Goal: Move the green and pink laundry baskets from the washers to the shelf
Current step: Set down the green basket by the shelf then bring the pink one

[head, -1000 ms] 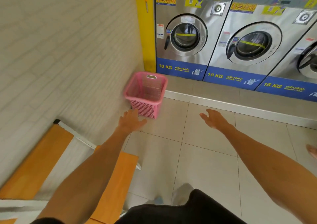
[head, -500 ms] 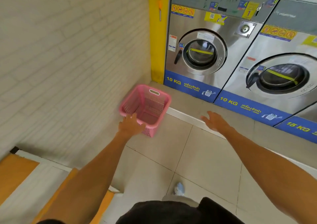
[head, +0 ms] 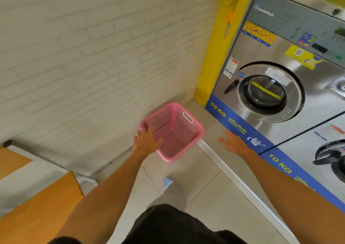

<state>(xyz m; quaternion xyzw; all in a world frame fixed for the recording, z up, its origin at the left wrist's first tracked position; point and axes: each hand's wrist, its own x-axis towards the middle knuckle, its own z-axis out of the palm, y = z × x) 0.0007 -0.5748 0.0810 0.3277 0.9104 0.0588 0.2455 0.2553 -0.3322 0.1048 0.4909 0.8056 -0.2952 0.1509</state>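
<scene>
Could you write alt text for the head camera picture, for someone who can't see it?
A person's left hand reaches the near rim of an empty pink basket on the floor by a brick wall; the right hand is open beside it. Steel washers stand at right.

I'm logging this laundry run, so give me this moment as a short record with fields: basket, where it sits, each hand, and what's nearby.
basket: pink laundry basket, looks empty
position: on the floor by the white brick wall, near a 10 KG washer
left hand: open, over the basket's near rim
right hand: open, empty, apart from the basket
green basket: not in view
</scene>
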